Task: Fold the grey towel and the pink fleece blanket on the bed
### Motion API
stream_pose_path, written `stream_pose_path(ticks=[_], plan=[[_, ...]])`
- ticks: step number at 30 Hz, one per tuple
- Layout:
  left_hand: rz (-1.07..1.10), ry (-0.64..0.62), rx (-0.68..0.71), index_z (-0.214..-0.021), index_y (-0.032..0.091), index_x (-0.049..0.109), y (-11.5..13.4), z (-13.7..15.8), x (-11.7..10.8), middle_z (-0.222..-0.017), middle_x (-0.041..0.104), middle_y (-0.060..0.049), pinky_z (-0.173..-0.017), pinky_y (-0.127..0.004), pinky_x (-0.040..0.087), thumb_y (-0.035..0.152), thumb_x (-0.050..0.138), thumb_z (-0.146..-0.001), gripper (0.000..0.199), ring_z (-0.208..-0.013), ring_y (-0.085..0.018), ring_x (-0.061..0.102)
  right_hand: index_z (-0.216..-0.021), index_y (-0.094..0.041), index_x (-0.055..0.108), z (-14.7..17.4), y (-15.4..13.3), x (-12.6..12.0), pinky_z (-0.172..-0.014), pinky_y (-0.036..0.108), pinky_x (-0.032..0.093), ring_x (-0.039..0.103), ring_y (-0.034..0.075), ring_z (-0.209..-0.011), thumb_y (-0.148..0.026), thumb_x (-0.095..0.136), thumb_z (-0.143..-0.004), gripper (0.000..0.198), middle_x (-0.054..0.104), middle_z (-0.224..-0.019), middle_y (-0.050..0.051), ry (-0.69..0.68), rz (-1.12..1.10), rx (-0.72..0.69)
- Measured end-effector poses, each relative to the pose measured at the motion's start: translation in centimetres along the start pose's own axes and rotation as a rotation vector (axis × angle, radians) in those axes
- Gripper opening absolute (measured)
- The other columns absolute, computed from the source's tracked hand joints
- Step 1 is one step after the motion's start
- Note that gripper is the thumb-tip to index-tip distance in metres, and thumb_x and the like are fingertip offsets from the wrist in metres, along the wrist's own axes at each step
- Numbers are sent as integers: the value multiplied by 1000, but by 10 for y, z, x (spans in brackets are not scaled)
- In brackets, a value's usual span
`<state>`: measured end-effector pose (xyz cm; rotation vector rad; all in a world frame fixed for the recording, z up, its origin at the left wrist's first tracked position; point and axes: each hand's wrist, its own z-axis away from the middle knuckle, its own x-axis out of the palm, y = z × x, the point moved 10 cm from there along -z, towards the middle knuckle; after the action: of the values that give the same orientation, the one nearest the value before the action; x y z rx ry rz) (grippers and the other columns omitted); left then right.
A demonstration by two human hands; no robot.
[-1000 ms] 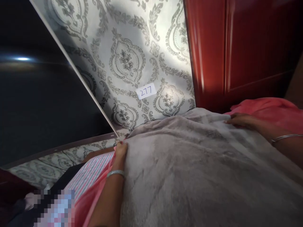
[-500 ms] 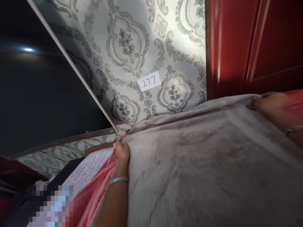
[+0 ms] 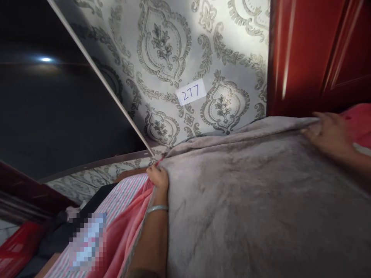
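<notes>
A grey plush blanket with a pink underside spreads across the lower right, its far edge folded over along the wall. My left hand, with a bracelet on the wrist, is closed around the blanket's left edge near the far corner. Pink cloth shows just left of these fingers. My right hand rests at the far right edge of the blanket, over the fold. Its fingers look spread, one along the upper side and others on the grey surface, slightly blurred.
Patterned wallpaper carries a paper label reading 277. A red panelled door or cabinet stands at right, a large dark screen-like panel at left. Striped cloth and a red basket-like object lie lower left.
The view has shifted, so the wall and left hand sit farther right. The right hand's fingers have spread apart at the fold, and a pale stripe on the blanket near it is gone.
</notes>
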<state>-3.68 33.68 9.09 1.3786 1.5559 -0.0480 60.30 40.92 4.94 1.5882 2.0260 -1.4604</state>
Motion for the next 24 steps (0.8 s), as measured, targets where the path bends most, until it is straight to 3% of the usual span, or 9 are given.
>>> stream_pose_path(ticks=[2,4,7,9,12,15,17,21,24], plan=[[-61,-38,227,-134,13,62,43,17,-5,-146,52,-18,-119,-44,33,18,53,-91,44,-140,-30,45,-149,-9,46,41,-65,11,-121,48,28,31,34,-148,-42,46,-96,63,34,-159,22,-155,27,-324],[-107,-199,552,-142,18,57,92,56,9,-153,49,-14,-123,-46,27,29,53,-95,49,-146,-30,38,-151,-14,46,96,-114,27,-122,52,26,27,36,-150,-54,38,-97,68,29,-163,18,-309,58,-530],[-170,-540,964,-154,27,42,132,142,47,-164,36,-8,-125,-59,16,47,52,-96,62,-154,-34,23,-151,-31,50,174,-149,60,-121,62,20,24,38,-151,-68,32,-94,70,28,-165,5,-582,128,-666],[-228,-693,1039,-157,29,38,131,181,68,-169,27,-6,-124,-64,13,56,44,-98,65,-156,-35,16,-153,-35,47,202,-150,75,-121,64,19,25,37,-151,-72,30,-92,73,31,-164,3,-720,159,-621],[-307,-773,1010,-160,28,33,121,197,79,-171,19,-6,-124,-65,11,59,38,-100,67,-158,-35,9,-158,-34,39,211,-140,77,-122,62,19,22,34,-152,-73,26,-91,78,28,-165,3,-811,200,-561],[-357,-860,976,-160,28,31,106,190,65,-171,18,-6,-124,-63,14,53,43,-99,67,-158,-34,10,-159,-31,37,204,-117,58,-121,61,22,23,33,-152,-72,25,-91,80,27,-165,5,-854,267,-537],[-373,-881,931,-160,28,32,89,181,45,-171,20,-7,-124,-60,18,47,47,-99,66,-157,-34,15,-157,-29,42,198,-92,34,-119,63,25,27,35,-151,-69,29,-91,79,31,-163,7,-817,280,-496],[-364,-782,811,-156,25,39,38,163,-5,-168,29,-8,-126,-52,15,38,40,-103,55,-156,-28,21,-149,-29,53,196,-21,-25,-117,65,26,32,36,-148,-63,31,-91,70,41,-158,8,-659,254,-345],[-356,-740,703,-154,24,43,-2,161,-39,-166,33,-9,-125,-50,19,32,39,-104,52,-156,-26,23,-149,-34,53,204,36,-55,-117,62,28,34,34,-147,-62,31,-89,69,41,-158,6,-589,254,-240]])
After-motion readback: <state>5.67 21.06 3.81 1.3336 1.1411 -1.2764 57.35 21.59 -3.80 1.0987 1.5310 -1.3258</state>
